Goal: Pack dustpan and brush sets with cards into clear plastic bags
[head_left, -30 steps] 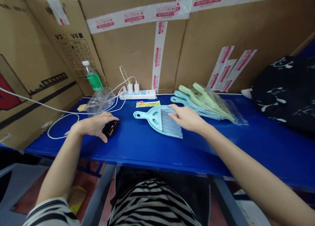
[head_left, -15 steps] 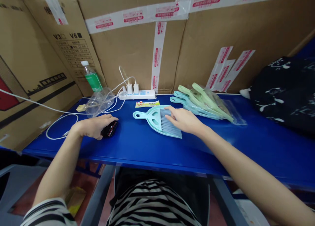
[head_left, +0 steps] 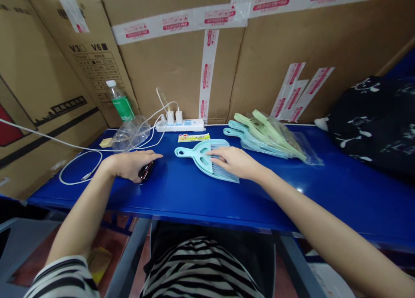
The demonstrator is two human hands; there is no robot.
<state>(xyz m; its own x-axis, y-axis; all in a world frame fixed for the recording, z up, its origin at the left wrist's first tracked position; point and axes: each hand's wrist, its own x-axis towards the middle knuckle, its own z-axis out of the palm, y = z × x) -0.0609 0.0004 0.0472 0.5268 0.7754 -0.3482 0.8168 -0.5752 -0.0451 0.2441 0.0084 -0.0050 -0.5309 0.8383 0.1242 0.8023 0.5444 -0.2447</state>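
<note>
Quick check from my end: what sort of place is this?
Probably a makeshift workstation, perhaps in a workshop or warehouse: a blue table stands against taped cardboard panels, with a white power strip holding plugged-in chargers.

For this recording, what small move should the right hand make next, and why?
Probably slide the right hand leftward to the handle of the light-blue brush and grip it there: the hand lies over the bristles, while the handle is uncovered and close by. The left hand is over a black object, so the right seems better placed.
</note>
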